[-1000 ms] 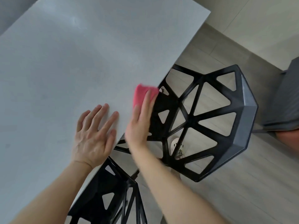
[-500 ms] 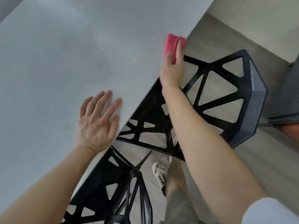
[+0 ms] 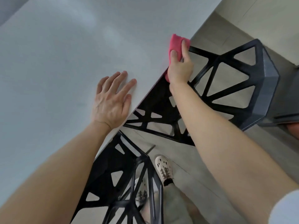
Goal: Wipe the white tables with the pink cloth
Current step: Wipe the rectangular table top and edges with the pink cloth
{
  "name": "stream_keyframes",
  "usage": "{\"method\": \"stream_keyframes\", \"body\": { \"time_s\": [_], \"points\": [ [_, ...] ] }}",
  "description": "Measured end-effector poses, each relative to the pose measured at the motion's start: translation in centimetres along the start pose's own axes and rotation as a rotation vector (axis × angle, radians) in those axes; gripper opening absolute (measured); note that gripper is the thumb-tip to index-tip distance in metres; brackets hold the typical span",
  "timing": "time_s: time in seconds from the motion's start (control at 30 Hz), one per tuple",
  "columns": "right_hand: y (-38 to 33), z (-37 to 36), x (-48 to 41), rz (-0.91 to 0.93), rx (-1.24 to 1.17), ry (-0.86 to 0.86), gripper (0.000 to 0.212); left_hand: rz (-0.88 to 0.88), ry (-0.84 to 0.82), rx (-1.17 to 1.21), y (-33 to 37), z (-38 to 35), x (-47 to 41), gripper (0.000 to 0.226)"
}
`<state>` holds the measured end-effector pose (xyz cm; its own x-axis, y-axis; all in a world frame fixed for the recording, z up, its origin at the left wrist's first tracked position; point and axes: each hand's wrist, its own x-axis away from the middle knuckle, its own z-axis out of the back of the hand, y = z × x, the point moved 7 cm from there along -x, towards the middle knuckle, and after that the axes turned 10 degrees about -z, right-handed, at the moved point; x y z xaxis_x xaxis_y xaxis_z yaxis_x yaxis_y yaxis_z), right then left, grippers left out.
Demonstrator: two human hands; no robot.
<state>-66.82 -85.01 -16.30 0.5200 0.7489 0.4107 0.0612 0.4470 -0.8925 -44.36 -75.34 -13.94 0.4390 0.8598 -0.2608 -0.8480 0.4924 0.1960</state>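
The cloth [image 3: 175, 44] is pressed against the edge of the table [image 3: 56, 62] by the right hand [image 3: 180, 68], whose fingers [image 3: 184, 46] are curled over it; the cloth is wrapped over the rim, partly on top and partly below. The left hand [image 3: 111, 101] is laid flat on the tabletop near the edge, fingers spread, with nothing held. Two black chairs [image 3: 234, 81] are tucked beside the table, and a pale shoe [image 3: 164, 168] is seen on the floor [image 3: 186, 167].
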Motion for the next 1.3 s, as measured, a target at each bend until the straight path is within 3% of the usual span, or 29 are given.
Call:
{"method": "stream_keyframes", "body": {
  "time_s": [0.13, 0.33, 0.4, 0.53, 0.6, 0.67, 0.8, 0.87, 0.97, 1.03, 1.1, 1.2, 1.3],
  "points": [
    [2.1, -0.2, 4.9, 0.007, 0.058, -0.04, 0.054, -0.003, 0.01, 0.001, -0.3, 0.3, 0.0, 0.044],
    [10.1, -2.3, 24.5, 0.037, 0.118, -0.275, 0.062, 0.156, 0.052, 0.059, 0.1, 3.5, 6.1, 0.032],
    [8.9, -3.1, 23.8, 0.064, 0.184, -0.299, 0.063, 0.071, 0.014, 0.073, -0.2, 5.0, 10.8, 0.032],
    [4.5, -3.7, 13.6, 0.072, 0.21, -0.085, 0.061, 0.02, -0.147, -0.03, -4.6, 7.2, 19.8, 0.044],
    [4.2, -4.2, 12.9, 0.071, 0.161, -0.037, 0.058, 0.014, -0.24, -0.051, -5.4, 7.4, 23.2, 0.052],
    [6.1, -5.2, 18.1, 0.062, 0.117, -0.051, 0.057, 0.0, -0.27, -0.033, -5.5, 7.3, 25.0, 0.056],
    [14.4, -6.3, 36.3, 0.225, 0.271, -0.319, 0.055, 0.032, -0.218, -0.007, -5.7, 7.2, 24.9, 0.056],
    [16.2, -6.1, 39.0, 0.19, 0.267, -0.391, 0.058, 0.031, -0.214, -0.013, -5.8, 7.2, 25.1, 0.056],
    [12.5, -6.4, 30.5, 0.261, 0.211, -0.2, 0.059, 0.022, -0.196, -0.006, -5.8, 7.2, 25.2, 0.056],
    [9.6, -6.2, 22.9, 0.179, 0.188, 0.009, 0.056, 0.017, -0.2, -0.01, -5.8, 7.0, 25.1, 0.057],
    [8.9, -6.4, 20.6, 0.158, 0.171, 0.151, 0.054, 0.016, -0.196, -0.007, -5.8, 6.9, 25.2, 0.057],
    [10.9, -7.4, 27.8, 0.221, 0.104, 0.141, 0.053, 0.025, -0.166, 0.001, -6.0, 6.9, 25.5, 0.056],
    [14.8, -7.6, 37.0, 0.286, 0.156, -0.042, 0.053, 0.009, -0.16, 0.013, -5.9, 7.0, 25.2, 0.055]
  ]
}}
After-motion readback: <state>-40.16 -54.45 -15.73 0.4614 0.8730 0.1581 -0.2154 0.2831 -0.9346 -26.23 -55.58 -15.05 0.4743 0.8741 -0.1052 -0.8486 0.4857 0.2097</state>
